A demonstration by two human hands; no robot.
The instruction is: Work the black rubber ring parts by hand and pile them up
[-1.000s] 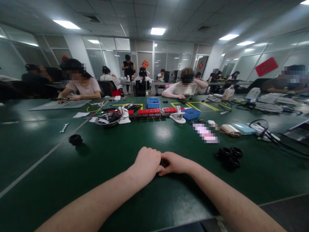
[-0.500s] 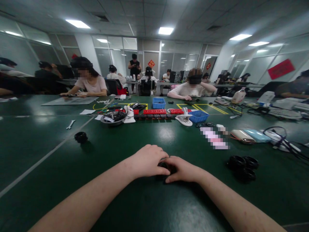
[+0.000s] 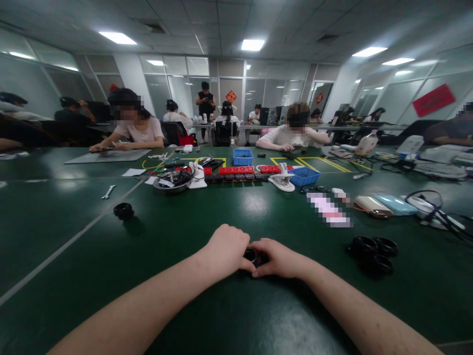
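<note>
Both hands meet around a black ring-shaped part (image 3: 251,255) near the middle of the green table. My left hand (image 3: 229,249) curls over its left side, the thumb along the near edge. From the right, my right hand (image 3: 278,258) closes on the same part, thumb and fingers bent around it. Much of the part is hidden by my fingers; its round rim and dark opening show between the hands. Several similar black ring-shaped parts (image 3: 380,246) sit in a cluster to the right. Another black ring-shaped part (image 3: 123,211) stands alone at the left.
A wrench (image 3: 109,192) lies at the left. Farther back are a metal bowl of cables (image 3: 172,186), red power strips (image 3: 236,170), a white clamp (image 3: 283,181) and blue bins (image 3: 305,176). Power banks (image 3: 395,204) and cables lie right. A co-worker (image 3: 295,130) sits opposite.
My left hand has curled in more, its fingers shifting around the black part, so more of the rim shows. My right hand stays nearly in place.
</note>
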